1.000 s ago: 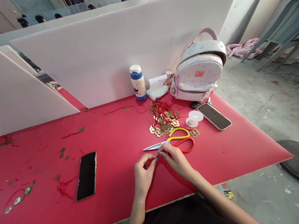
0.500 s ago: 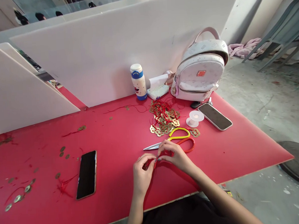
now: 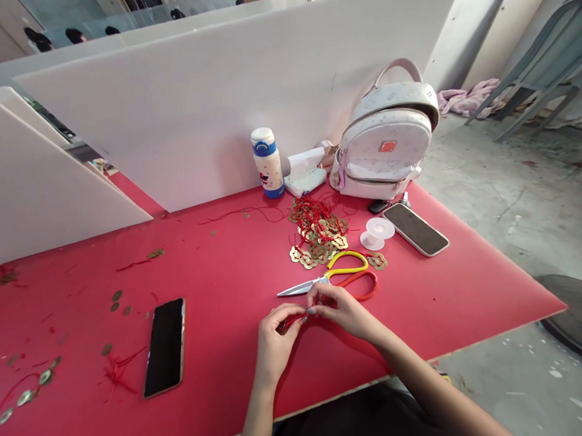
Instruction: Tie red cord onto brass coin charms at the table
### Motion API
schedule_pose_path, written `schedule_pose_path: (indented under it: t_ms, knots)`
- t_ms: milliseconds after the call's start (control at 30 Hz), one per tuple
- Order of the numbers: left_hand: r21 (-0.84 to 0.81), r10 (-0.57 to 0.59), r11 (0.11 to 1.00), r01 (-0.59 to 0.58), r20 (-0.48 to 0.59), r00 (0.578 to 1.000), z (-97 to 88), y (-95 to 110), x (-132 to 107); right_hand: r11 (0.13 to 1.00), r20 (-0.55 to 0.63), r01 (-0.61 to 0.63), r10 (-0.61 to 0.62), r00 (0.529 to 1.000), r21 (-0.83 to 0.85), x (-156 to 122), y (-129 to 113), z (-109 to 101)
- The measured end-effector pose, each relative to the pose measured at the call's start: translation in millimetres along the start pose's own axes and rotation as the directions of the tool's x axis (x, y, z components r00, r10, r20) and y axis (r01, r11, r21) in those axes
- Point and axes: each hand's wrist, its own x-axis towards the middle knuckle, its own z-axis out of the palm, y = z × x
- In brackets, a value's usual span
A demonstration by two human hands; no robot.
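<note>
My left hand (image 3: 275, 341) and my right hand (image 3: 342, 312) meet fingertip to fingertip low over the red table (image 3: 225, 268), both pinched on a short red string (image 3: 293, 321) with a small coin hidden between the fingers. Just behind my right hand lie scissors (image 3: 330, 280) with one yellow and one red handle, blades pointing left. Further back sits a heap of brass coins tied with red string (image 3: 317, 231).
A black phone (image 3: 165, 347) lies left of my hands, another phone (image 3: 415, 229) at the right beside a white spool (image 3: 377, 232). A bottle (image 3: 267, 162), tissue pack (image 3: 307, 177) and white backpack (image 3: 389, 141) stand against the white divider (image 3: 190, 112). Loose coins (image 3: 26, 395) scatter far left.
Both hands stay pinched together at the same spot, the fingers shifting slightly on the string. The view has tilted a little.
</note>
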Motion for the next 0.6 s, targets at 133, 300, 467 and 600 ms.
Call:
schedule_pose_path:
  t_ms: [133, 300, 467, 600]
  knots:
    - [-0.097, -0.096, 0.992, 0.086, -0.1, 0.99, 6.8, 4, 1, 0.962, -0.065, -0.038, 0.058, 0.996, 0.27, -1, -1, 13]
    - [-0.181, -0.202, 0.969, 0.171, -0.173, 0.964, 12.3, 5, 3, 0.816, -0.128, -0.117, 0.227, 0.965, 0.566, -2, 3, 22]
    - [-0.219, -0.232, 0.958, 0.184, -0.22, 0.948, 9.0, 0, 3, 0.954, -0.075, -0.124, 0.15, 0.986, 0.274, -4, 6, 19]
    - [-0.198, -0.211, 0.966, 0.166, -0.234, 0.949, 7.4, -2, 4, 0.956, 0.001, -0.185, 0.19, 0.982, 0.226, -9, 6, 23]
